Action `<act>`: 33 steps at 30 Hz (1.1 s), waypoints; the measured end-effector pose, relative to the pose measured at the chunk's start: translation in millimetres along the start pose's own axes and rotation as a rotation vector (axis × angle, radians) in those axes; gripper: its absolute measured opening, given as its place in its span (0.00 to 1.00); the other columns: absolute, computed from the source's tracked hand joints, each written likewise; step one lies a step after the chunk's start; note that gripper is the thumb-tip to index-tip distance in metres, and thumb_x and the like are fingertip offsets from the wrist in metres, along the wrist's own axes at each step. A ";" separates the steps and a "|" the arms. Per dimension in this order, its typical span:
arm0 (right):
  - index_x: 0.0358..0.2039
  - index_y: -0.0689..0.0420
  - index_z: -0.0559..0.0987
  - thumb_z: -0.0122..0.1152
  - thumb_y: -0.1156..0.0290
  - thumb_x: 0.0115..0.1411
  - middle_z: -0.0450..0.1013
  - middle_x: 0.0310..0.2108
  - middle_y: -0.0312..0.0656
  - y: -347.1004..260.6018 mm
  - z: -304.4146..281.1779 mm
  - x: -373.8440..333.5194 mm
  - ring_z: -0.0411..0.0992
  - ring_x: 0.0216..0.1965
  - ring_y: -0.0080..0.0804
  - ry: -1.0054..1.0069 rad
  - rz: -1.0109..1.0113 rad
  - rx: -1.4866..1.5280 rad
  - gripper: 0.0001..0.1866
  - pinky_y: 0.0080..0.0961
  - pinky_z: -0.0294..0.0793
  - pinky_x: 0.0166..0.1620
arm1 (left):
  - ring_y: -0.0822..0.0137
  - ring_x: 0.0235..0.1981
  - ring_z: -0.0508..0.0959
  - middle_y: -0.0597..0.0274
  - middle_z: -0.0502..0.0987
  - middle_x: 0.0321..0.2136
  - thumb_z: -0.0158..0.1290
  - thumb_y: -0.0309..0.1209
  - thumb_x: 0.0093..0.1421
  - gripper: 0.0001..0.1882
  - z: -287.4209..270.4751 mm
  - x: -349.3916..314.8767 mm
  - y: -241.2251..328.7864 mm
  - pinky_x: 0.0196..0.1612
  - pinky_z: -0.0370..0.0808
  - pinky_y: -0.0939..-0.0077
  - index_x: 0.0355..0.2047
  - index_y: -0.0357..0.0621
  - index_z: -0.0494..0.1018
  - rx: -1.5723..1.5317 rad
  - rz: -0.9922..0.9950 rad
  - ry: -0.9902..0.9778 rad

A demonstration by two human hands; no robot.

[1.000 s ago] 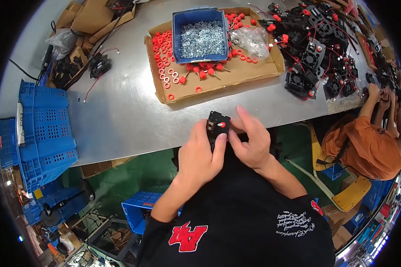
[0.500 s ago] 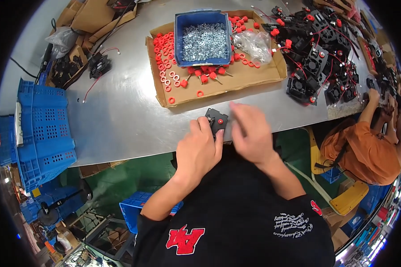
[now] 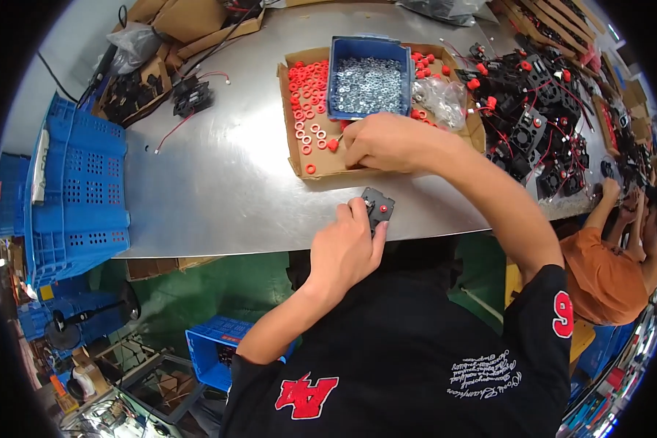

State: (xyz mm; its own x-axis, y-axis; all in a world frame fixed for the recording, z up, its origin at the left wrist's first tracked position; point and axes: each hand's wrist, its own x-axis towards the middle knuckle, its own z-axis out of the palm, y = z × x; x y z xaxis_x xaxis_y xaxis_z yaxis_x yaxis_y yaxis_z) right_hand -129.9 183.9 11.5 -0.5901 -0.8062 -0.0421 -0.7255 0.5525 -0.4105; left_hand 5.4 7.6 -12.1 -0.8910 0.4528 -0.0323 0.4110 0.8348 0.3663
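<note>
My left hand (image 3: 345,247) grips a small black plastic plate part (image 3: 376,216) near the table's front edge; a red ring with a metal centre shows on its face. My right hand (image 3: 390,142) reaches over the near part of a shallow cardboard tray (image 3: 336,166), its fingers curled down. Whatever its fingertips hold is hidden. Beside them lies a red-headed screw (image 3: 333,144). Inside the tray stands a blue bin (image 3: 345,112) full of small metal nuts. Red rings (image 3: 306,95) lie scattered left of the bin, and more red knobs (image 3: 421,62) to its right.
Black fan assemblies (image 3: 529,131) with wires are heaped at the right. A clear plastic bag (image 3: 444,102) lies in the tray. One black fan unit (image 3: 191,96) sits back left, near a blue crate (image 3: 80,193). A co-worker in an orange shirt (image 3: 606,277) sits at right.
My right hand has moved from beside the black plate part forward into the cardboard tray. My left hand still holds the part. The whole view has shifted slightly.
</note>
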 end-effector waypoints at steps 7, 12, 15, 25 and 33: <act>0.36 0.59 0.82 0.61 0.73 0.56 0.75 0.30 0.43 -4.0 -0.2 -0.7 0.77 0.34 0.43 0.101 0.030 -0.002 0.08 0.36 0.76 0.38 | 0.53 0.19 0.80 0.49 0.74 0.28 0.52 0.45 0.65 0.22 -0.3 2.8 -3.4 0.21 0.77 0.65 0.41 0.34 0.65 -0.026 0.010 0.008; 0.41 0.62 0.82 0.64 0.72 0.59 0.80 0.36 0.43 -49.1 17.8 -45.7 0.79 0.35 0.29 0.558 0.343 0.460 0.10 0.27 0.77 0.40 | 0.48 0.20 0.79 0.48 0.73 0.28 0.52 0.45 0.65 0.23 -2.3 0.1 -4.6 0.22 0.76 0.59 0.40 0.34 0.64 -0.057 -0.023 -0.017; 0.41 0.64 0.81 0.65 0.75 0.60 0.81 0.39 0.41 -70.3 39.1 -78.5 0.79 0.39 0.25 0.559 0.528 0.764 0.09 0.23 0.78 0.43 | 0.50 0.20 0.79 0.49 0.72 0.28 0.53 0.45 0.65 0.22 -1.2 -0.4 -1.5 0.22 0.76 0.61 0.40 0.34 0.65 -0.020 -0.012 -0.009; 0.36 0.63 0.83 0.68 0.82 0.52 0.81 0.39 0.45 -89.8 73.9 -91.9 0.80 0.42 0.31 0.719 0.487 0.604 0.09 0.25 0.80 0.42 | 0.52 0.21 0.79 0.49 0.72 0.28 0.54 0.44 0.64 0.22 1.8 -0.5 -2.1 0.22 0.76 0.62 0.39 0.34 0.65 -0.034 -0.009 0.021; 0.42 0.59 0.82 0.68 0.81 0.49 0.81 0.38 0.44 -86.1 60.9 -92.3 0.78 0.42 0.39 0.722 0.258 0.178 0.16 0.32 0.77 0.47 | 0.52 0.21 0.80 0.49 0.72 0.29 0.53 0.45 0.64 0.23 1.0 -1.7 -1.8 0.22 0.77 0.63 0.40 0.34 0.65 0.008 -0.024 0.013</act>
State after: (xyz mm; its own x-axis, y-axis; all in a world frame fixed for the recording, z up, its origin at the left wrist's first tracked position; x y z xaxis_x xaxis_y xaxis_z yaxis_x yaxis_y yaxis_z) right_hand 8.6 197.9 -4.7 -0.8605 -0.2862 0.4214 -0.5025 0.6123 -0.6103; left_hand 6.4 5.6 -13.7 -0.9032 0.4282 -0.0289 0.3906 0.8481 0.3580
